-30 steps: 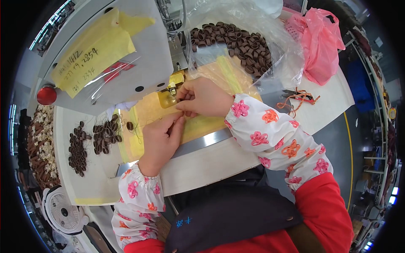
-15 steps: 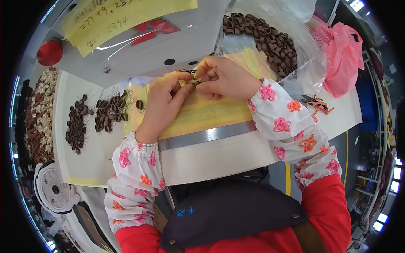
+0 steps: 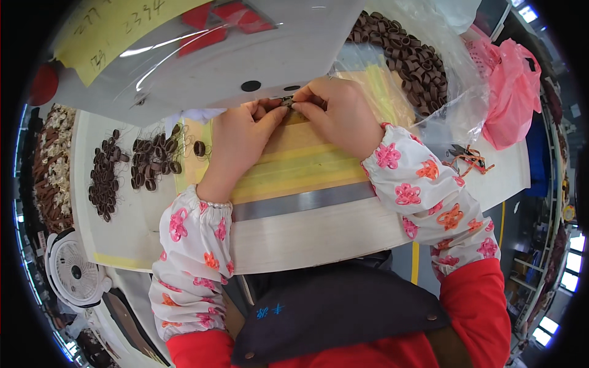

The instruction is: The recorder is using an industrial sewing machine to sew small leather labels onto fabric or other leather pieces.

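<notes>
Both my hands meet under the head of a pale grey sewing machine (image 3: 270,67). My left hand (image 3: 239,138) is closed in a pinch, thumb against the fingers. Facing it, my right hand (image 3: 346,116) pinches too, its thumb and forefinger close to the left thumb. Between the fingertips shows a small dark piece (image 3: 286,103), partly covered and too small to name. Beneath my hands lies a work surface covered with yellow tape (image 3: 307,161). One brown loop (image 3: 199,148) lies left of my left wrist.
Brown loops with loose threads lie in two piles (image 3: 105,178) at the left. A clear plastic bag (image 3: 463,101) of brown loops sits at the right. Beyond are a pink bag (image 3: 512,98) and small snips (image 3: 459,151). A white fan (image 3: 75,270) stands lower left.
My fingertips have come closer together beneath the machine head, the right hand now pinching beside the left thumb. The whole view has shifted, with the machine appearing larger.
</notes>
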`<state>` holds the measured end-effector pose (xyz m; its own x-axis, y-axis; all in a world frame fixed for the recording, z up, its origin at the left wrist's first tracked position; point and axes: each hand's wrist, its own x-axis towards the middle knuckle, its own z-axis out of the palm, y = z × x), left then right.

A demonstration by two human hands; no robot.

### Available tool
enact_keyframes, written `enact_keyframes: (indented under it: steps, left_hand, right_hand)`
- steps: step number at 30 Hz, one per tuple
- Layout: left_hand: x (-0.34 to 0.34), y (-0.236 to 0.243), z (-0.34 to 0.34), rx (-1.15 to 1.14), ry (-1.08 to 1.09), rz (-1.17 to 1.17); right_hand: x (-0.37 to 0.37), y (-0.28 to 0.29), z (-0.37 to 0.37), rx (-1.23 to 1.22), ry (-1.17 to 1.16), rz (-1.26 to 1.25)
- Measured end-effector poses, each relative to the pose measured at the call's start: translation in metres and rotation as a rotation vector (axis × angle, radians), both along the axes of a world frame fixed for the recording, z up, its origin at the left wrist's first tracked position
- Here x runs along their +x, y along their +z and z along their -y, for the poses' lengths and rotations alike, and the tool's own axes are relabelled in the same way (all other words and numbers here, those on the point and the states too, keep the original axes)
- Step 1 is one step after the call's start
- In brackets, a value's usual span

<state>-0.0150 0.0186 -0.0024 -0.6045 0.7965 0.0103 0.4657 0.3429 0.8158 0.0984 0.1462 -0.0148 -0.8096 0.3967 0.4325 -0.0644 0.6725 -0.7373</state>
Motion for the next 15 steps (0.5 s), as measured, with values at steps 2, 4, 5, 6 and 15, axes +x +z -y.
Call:
enact_keyframes:
  steps: [2,4,5,6,15]
  left_hand:
    - [-0.0011,-0.0003,-0.0013,-0.024,0.028,0.034]
    - [0.0008,-0.0001,-0.0017,-0.019,0.073,0.078]
    - [0.0015,0.0002,-0.0020,-0.017,0.095,0.097]
    - [0.0010,-0.0004,-0.0020,-0.016,0.096,0.109]
    - [-0.0001,-0.0019,-0.0025,-0.004,0.102,0.112]
  right_hand:
    - [-0.0020,0.0030,0.0006,0.045,-0.031,0.003]
    - [-0.0024,0.0023,0.0011,0.077,-0.054,0.002]
    - [-0.0025,0.0025,0.0012,0.093,-0.065,-0.001]
    - [-0.0023,0.0027,0.0015,0.103,-0.069,-0.004]
    - [-0.0029,0.0044,0.0021,0.152,-0.088,-0.026]
